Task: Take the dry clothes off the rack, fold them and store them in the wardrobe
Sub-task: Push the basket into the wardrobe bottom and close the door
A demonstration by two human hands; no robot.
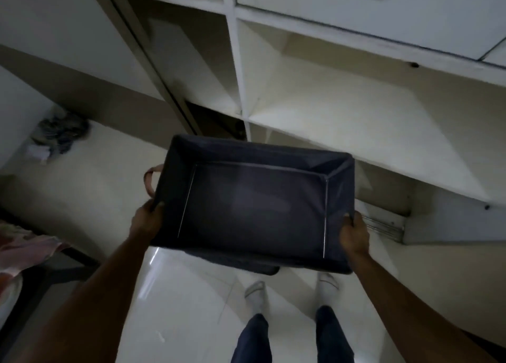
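A dark grey fabric storage bin (pixel 254 206) hangs in the air in front of the white wardrobe (pixel 342 110), and nothing lies inside it. My left hand (pixel 146 220) grips its left rim just below a pinkish loop handle (pixel 152 180). My right hand (pixel 354 232) grips the right rim. The bin sits level with the wardrobe's bare lower shelf, close to its front edge. No folded clothes show in the bin or on the shelves.
The wardrobe has several open compartments split by a white upright (pixel 238 69). A heap of dark clothes (pixel 61 134) lies on the floor at left. A pink cloth (pixel 24 250) rests on furniture at the left edge. My feet (pixel 290 288) stand on glossy white tiles.
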